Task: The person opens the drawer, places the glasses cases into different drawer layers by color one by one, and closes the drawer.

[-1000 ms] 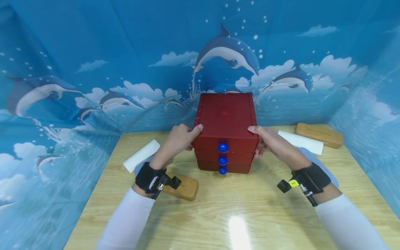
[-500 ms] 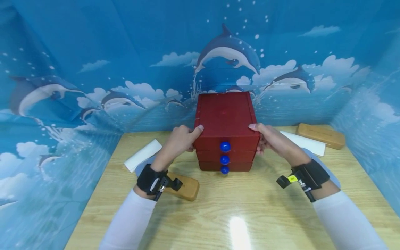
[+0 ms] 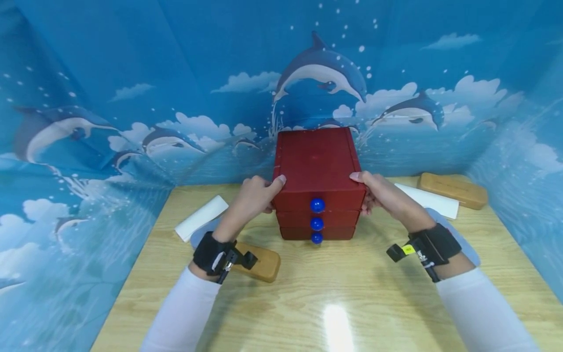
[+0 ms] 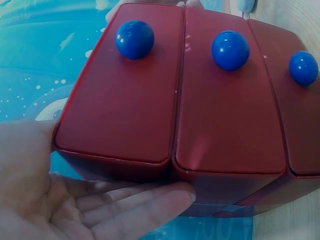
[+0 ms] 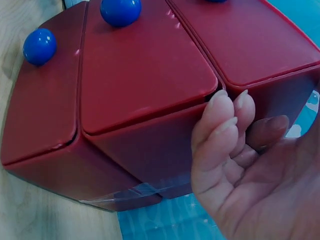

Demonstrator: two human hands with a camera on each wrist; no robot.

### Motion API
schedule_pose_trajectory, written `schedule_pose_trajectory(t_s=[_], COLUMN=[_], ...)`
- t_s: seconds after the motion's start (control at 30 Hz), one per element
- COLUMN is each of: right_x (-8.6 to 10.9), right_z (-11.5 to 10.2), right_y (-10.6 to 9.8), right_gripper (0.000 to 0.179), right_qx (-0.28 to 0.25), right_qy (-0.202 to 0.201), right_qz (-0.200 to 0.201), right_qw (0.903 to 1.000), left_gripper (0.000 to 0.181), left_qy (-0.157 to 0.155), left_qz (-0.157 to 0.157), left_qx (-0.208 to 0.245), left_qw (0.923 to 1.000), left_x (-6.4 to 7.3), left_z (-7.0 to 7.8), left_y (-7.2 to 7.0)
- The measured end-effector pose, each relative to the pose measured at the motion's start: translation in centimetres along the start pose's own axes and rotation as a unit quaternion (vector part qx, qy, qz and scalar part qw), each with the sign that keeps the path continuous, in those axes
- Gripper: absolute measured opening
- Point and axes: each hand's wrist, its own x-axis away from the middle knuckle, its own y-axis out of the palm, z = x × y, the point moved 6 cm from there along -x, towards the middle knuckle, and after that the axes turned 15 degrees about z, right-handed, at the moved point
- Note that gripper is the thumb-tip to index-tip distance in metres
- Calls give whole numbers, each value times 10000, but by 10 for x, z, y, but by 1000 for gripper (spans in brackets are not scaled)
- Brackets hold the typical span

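A dark red cabinet (image 3: 317, 161) of three stacked drawers stands on the table against the back cloth, its drawers pushed in. Each drawer front carries a round blue knob, the top one (image 3: 317, 205) being largest in the head view. My left hand (image 3: 252, 198) grips the cabinet's upper left side, thumb on the top edge and fingers (image 4: 135, 210) along the side wall. On the opposite side my right hand (image 3: 387, 198) holds the upper right edge, its thumb on top. The right fingertips (image 5: 220, 107) touch the side near the top and middle drawers.
Left of the cabinet lie a white roll (image 3: 201, 218), a blue-grey flat piece (image 3: 201, 232) partly under my wrist and a tan oblong case (image 3: 266, 264). To the right are another white roll (image 3: 433, 200), tan case (image 3: 453, 189) and blue-grey piece (image 3: 462, 242).
The cabinet has turned slightly between my hands, its back edge swinging a little to the left. Both hands keep their hold at the upper sides.
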Motion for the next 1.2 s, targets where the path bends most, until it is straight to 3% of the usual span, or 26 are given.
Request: schedule_pose_trajectory(t_s=[0.2, 0.37, 0.5, 0.57, 0.63, 0.7, 0.73, 0.9, 1.03, 1.2], right_x=[1, 4, 12, 16, 19, 20, 19, 14, 14, 12], right_z=[-4, -8, -13, -17, -21, -23, -23, -20, -22, -22], right_y=[0, 0, -3, -4, -3, -2, -1, 5, 12, 17], right_gripper=[65, 69, 60, 52, 48, 53, 57, 70, 70, 72], right_qx=[229, 725, 1125, 1092, 880, 680, 521, -639, -1489, -1398], right_qy=[74, -69, -655, -1082, -1486, -1710, -1699, -980, -496, -340], right_qz=[165, 878, 1946, 2417, 2638, 2587, 2436, 1352, 755, 634], right_qw=[9996, 9935, 9722, 9581, 9490, 9483, 9535, 9839, 9847, 9876], left_gripper=[69, 68, 68, 69, 69, 69, 70, 70, 69, 69], left_qy=[101, 163, 129, 102, 92, 118, 140, 145, 119, 51], left_qz=[227, 371, 408, 385, 349, 346, 351, 368, 370, 334], left_qx=[-221, -239, -178, -152, -155, -172, -194, -198, -186, -97], left_qw=[9994, 9989, 9989, 9991, 9992, 9992, 9991, 9990, 9991, 9994], left_x=[3, 6, 8, 9, 9, 9, 9, 7, 7, 4], left_z=[0, 0, 0, -1, -1, -1, -1, 0, 1, -3], left_y=[-1, -3, -3, -3, -2, -1, 0, 2, 2, 3])
